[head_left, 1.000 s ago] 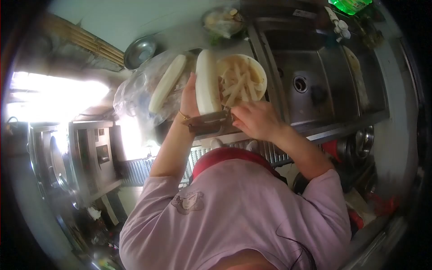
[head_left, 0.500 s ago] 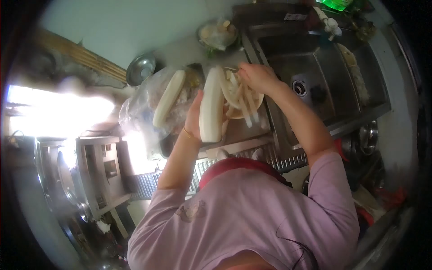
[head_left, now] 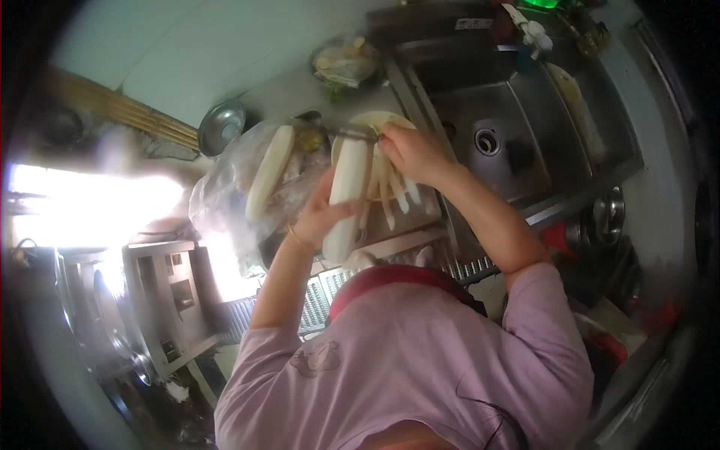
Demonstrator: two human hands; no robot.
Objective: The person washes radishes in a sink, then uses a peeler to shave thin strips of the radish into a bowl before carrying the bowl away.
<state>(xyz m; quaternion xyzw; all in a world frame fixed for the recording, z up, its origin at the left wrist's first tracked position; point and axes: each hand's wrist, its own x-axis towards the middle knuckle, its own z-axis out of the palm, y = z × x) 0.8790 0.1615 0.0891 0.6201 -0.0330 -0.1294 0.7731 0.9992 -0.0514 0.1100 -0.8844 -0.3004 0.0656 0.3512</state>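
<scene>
One pale vegetable [head_left: 349, 178], clasped in the left hand [head_left: 321, 212], near end seen over the counter's front edge [head_left: 416, 240], blade tool [head_left: 354, 132] gripped by the right hand [head_left: 412, 154] — set across the far end, strips [head_left: 386, 187] hung past the bowl [head_left: 388, 118], narrow gap left before the sink [head_left: 517, 142].

A long, smooth, white daikon [head_left: 349, 174] is held near the centre, its length running roughly from 12 to 6 o'clock. A blurred metal peeler [head_left: 352, 131] lies crosswise at its 12 o'clock end.
</scene>
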